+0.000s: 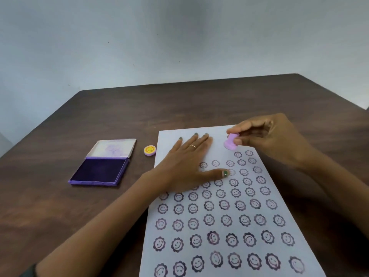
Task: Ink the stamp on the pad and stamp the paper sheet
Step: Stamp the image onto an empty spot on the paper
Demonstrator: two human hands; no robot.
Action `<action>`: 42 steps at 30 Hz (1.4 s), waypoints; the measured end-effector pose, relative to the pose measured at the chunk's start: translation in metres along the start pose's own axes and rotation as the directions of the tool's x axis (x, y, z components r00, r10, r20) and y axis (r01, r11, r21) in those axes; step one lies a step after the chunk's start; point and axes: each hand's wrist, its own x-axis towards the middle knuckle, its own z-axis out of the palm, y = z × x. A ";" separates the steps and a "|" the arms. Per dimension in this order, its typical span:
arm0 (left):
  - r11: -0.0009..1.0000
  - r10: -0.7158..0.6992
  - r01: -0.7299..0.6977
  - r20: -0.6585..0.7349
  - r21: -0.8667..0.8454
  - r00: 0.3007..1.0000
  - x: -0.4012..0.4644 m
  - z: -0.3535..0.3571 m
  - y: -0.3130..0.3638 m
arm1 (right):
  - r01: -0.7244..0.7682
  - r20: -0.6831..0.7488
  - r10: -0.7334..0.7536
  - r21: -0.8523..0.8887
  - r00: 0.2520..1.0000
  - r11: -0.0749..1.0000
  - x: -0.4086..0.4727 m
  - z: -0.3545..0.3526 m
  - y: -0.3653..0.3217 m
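Note:
A white paper sheet lies on the table, covered with several rows of purple smiley-flower prints. My right hand pinches a small lilac stamp by its top, its base down on the sheet's upper part, just above the topmost prints. My left hand lies flat on the sheet with fingers spread, thumb pointing right. The open purple ink pad sits on the table left of the sheet, lid folded back.
A small round lilac cap with a yellow smiley lies between the ink pad and the sheet. The dark wooden table ends at a pale wall behind. Both forearms cross the near part of the table.

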 end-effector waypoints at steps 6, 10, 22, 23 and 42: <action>1.000 0.006 -0.007 0.034 0.014 0.999 0.000 -0.004 -0.002 | 0.044 0.065 -0.036 -0.137 0.997 0.990 -0.002 0.003 -0.008; 0.999 0.008 -0.009 0.043 0.031 0.999 -0.001 -0.004 -0.002 | 0.060 0.079 -0.047 -0.175 0.996 0.983 -0.004 0.006 -0.008; 0.999 -0.006 0.004 0.055 0.042 0.998 0.000 -0.004 0.000 | 0.069 0.106 -0.042 -0.264 0.994 0.962 -0.006 0.009 -0.008; 0.999 -0.008 0.005 0.056 0.043 0.998 0.001 -0.004 0.001 | 0.068 0.106 -0.041 -0.268 0.994 0.961 -0.006 0.009 -0.008; 0.999 -0.006 0.005 0.040 0.041 0.999 0.002 -0.002 0.000 | 0.082 0.129 -0.038 -0.354 0.991 0.932 -0.009 0.012 -0.010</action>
